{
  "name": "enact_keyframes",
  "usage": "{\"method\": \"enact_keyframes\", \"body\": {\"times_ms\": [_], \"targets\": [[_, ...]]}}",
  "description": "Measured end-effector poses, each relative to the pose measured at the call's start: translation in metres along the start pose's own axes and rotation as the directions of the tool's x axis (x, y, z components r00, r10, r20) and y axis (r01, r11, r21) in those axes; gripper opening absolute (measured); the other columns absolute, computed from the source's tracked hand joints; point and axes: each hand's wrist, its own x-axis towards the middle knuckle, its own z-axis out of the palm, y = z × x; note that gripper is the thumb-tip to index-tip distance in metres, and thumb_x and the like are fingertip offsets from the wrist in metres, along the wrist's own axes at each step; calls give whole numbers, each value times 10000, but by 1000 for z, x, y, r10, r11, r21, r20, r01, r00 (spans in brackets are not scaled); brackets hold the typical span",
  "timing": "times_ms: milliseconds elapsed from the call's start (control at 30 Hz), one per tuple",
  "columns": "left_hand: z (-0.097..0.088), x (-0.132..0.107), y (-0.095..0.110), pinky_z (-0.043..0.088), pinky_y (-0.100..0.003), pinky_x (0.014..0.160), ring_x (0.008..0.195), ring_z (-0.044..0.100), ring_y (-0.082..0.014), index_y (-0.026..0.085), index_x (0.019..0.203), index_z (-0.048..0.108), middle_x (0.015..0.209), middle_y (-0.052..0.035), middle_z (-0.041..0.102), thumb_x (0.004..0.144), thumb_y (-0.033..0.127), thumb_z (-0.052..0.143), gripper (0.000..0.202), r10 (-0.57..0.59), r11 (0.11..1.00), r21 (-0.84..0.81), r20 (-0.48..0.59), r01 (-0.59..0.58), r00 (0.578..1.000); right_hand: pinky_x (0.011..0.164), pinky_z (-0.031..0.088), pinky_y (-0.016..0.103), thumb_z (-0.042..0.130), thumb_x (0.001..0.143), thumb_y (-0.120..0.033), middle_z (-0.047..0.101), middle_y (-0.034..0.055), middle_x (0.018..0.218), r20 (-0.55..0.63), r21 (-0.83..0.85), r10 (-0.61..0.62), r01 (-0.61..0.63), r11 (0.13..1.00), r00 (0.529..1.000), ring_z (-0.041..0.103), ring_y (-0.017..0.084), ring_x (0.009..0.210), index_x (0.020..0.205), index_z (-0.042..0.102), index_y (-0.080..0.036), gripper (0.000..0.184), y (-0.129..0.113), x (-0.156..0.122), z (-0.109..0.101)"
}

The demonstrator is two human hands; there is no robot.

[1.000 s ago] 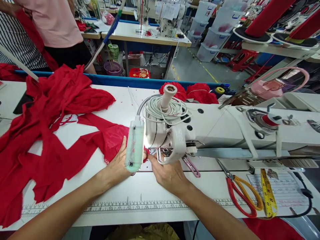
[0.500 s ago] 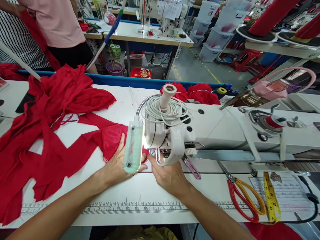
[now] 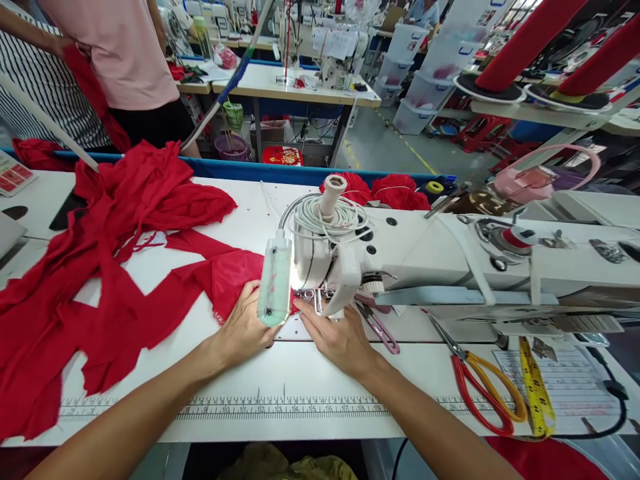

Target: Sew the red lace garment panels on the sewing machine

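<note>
The room is bright, lit evenly from overhead, so shadows on the white bench (image 3: 310, 377) are faint and soft. The small lamp (image 3: 275, 283) on the machine (image 3: 425, 250) throws a hot white glare by the needle, washing out detail just beyond my fingers (image 3: 307, 317). The wide lens bows the bench edge and stretches the corners, and the far room looks slightly soft.

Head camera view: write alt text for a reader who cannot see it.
A left hand and a right hand press thin red fabric flat at the presser foot of a white sewing machine on a white table. Red-and-yellow-handled scissors and a yellow tape measure lie to the right; more red cloth is heaped to the left.
</note>
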Motion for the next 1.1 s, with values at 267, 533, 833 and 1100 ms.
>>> {"method": "enact_keyframes", "body": {"times_ms": [267, 533, 833, 1100], "targets": [[13, -6, -1, 441, -505, 1012, 828, 578, -196, 196, 1046, 682, 904, -56, 665, 955, 80, 479, 250, 106, 984, 150, -48, -98, 993, 621, 325, 298, 467, 959, -79, 610, 3, 725, 161, -93, -74, 90, 992, 984, 518, 136, 664, 820, 667, -195, 269, 4, 12, -7], [-3, -9, 10, 524, -479, 1006, 931, 615, -188, 206, 956, 665, 890, -42, 652, 947, 43, 448, 271, 110, 988, 111, -10, -109, 994, 669, 401, 305, 553, 939, -111, 687, 35, 809, 89, -14, -155, 156, 988, 984, 590, 156, 732, 1056, 716, -185, 213, 9, -3, -5], [17, -25, 1, 470, -588, 1077, 874, 613, -179, 202, 855, 641, 776, -9, 624, 909, 4, 430, 295, 129, 982, 151, -80, -116, 988, 778, 445, 359, 528, 946, -123, 717, 52, 853, 86, 5, -162, 162, 987, 983, 623, 192, 795, 1079, 711, -179, 233, 6, 0, -10], [21, -24, -13, 514, -574, 1047, 806, 661, -191, 290, 1233, 636, 819, -3, 675, 932, 128, 495, 370, -39, 998, -48, -95, 35, 995, 726, 426, 348, 531, 915, -118, 604, 28, 652, 91, 5, -109, 108, 994, 990, 555, 192, 691, 1037, 727, -165, 236, 8, 2, -9]]}}
